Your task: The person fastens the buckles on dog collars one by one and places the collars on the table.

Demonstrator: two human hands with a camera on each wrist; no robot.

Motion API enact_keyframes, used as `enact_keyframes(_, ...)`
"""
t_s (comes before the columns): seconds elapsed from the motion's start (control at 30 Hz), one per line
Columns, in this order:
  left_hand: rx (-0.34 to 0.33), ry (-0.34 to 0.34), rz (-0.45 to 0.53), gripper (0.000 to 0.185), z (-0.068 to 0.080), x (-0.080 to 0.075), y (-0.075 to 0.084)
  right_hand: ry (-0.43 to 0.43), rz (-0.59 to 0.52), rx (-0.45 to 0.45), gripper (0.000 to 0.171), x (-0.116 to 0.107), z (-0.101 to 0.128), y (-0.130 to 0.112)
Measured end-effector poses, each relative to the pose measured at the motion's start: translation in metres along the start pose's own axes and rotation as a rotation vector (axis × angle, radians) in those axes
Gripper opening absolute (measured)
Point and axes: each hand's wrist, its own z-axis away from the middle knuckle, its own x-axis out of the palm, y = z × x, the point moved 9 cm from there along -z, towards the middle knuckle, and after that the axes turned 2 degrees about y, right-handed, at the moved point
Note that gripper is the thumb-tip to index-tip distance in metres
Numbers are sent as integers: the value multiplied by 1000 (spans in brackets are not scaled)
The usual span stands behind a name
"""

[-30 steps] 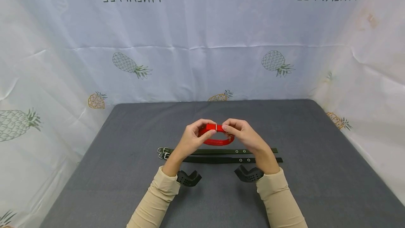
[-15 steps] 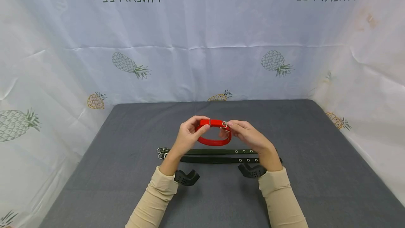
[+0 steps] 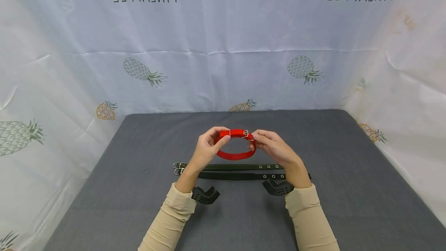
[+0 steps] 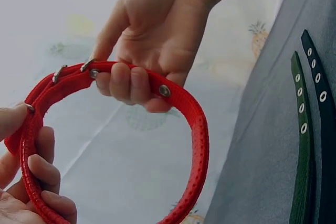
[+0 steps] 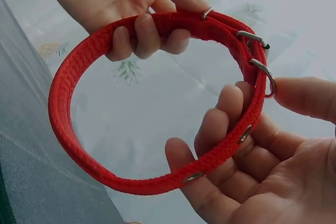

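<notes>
Both hands pinch the red collar – fingers curled through its loop.

Red collar: woven webbing, matt; metal buckle.

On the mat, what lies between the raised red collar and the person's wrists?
In the head view, two dark straps lie side by side on the grey mat, below the red collar, partly hidden by the forearms.

The collar is a red webbing strap closed into a ring, with silver rivets and a metal buckle and D-ring on its upper side. It is held up off the table, the ring tilted with its open face toward the person, its textured inner surface showing.
</notes>
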Motion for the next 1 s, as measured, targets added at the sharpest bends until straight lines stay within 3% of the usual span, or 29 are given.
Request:
enact_keyframes(0.47, -19, -18, 17, 33, 0, -1, -3, -53, -20, -20, 19, 2, 1, -2)
enact_keyframes(0.77, -18, -36, 13, 33, 0, -2, -3, -77, -41, -81, 18, 7, 3, -14)
enact_keyframes(1.0, -1, -11, -30, 32, -1, -9, -3, -49, -29, -35, 18, 6, 2, -13)
